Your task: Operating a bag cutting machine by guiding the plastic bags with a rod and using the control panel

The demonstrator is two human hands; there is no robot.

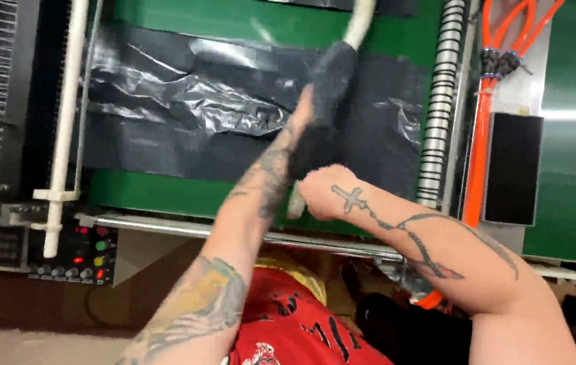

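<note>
My left hand reaches up and grips a dark sleeve or wrap around a white hose that curves up out of view. My right hand is closed in a fist just below, around the lower end of the same dark wrap; a pale end shows beneath the fist. Both forearms are tattooed. Behind the hands, crinkled black plastic sheeting lies across a green machine panel.
A white pipe runs down the left side. A control panel with coloured lights and knobs sits low left. A ribbed grey hose and orange tubes stand at right. A metal rail crosses below the panel.
</note>
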